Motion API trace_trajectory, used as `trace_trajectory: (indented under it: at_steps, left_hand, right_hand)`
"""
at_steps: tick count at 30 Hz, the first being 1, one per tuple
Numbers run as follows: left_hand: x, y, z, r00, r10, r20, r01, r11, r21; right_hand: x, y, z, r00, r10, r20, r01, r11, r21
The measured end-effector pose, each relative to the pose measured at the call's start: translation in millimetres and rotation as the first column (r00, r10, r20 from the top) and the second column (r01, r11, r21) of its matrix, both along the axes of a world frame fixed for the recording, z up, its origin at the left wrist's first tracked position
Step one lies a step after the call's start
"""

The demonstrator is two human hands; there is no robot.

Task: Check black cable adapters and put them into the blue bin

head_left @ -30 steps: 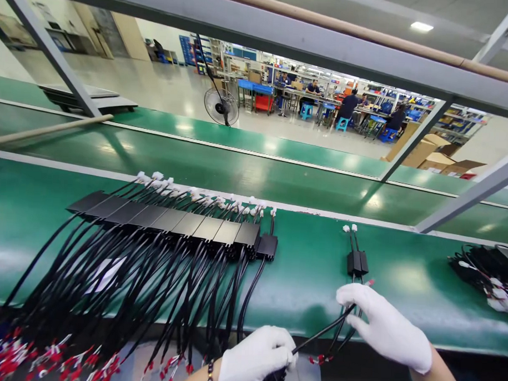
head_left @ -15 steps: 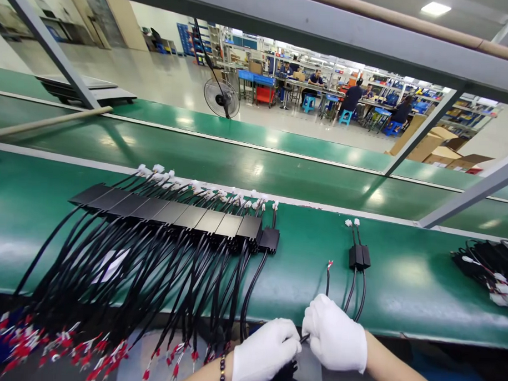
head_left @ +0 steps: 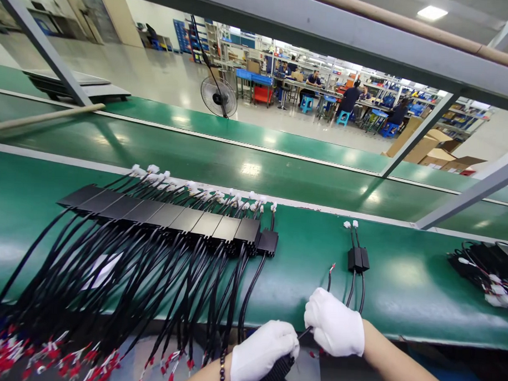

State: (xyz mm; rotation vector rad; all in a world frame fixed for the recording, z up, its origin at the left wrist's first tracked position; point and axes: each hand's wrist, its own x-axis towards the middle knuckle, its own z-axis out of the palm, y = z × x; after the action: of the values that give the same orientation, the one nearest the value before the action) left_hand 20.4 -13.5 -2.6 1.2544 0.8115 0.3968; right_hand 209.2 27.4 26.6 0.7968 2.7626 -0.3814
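Note:
My left hand [head_left: 265,352], in a white glove, is closed around a black ribbed box [head_left: 275,376] at the lower edge of the view, partly hidden by the hand. A black cable [head_left: 304,332] runs from it into my right hand [head_left: 335,324], also gloved, whose fingers are wrapped round it. Beyond the right fingers, the cable's end with red and white terminals [head_left: 333,266] points up over the green bench. Left of my hands lies a long row of black boxes [head_left: 165,215] with cables. Two small black boxes [head_left: 358,260] stand just beyond my right hand.
Many black cables with red terminals [head_left: 52,353] hang over the bench's front edge. White connectors [head_left: 191,188] line the row's back. More black boxes with wires [head_left: 484,271] lie at far right. Grey frame posts [head_left: 418,135] rise behind, with a fan [head_left: 218,96] and seated people beyond.
My right hand has shifted slightly down along the cable, and the terminal end has tilted a little to the right. More of the ribbed box shows under my left hand. The view has moved slightly.

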Motion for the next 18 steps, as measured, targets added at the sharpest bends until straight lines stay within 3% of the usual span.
trace_trajectory:
  at_steps: [7, 13, 18]
  left_hand:
    - [-1, 0, -5.0, 0.999, -0.03, -0.029, 0.03, 1.0, 0.006]
    - [-1, 2, 1.4, 0.999, 0.01, -0.036, -0.009, 1.0, 0.027]
    - [0, 2, -1.9, 0.999, 0.01, -0.049, -0.009, 1.0, 0.015]
  right_hand:
    - [-10, -5, -11.9, 0.995, 0.08, -0.054, -0.081, 0.997, -0.01]
    - [0, 6, -18.0, 0.997, 0.044, -0.07, -0.044, 0.999, -0.009]
    - [-13, -1, -21.6, 0.993, 0.086, -0.085, -0.087, 0.996, -0.005]
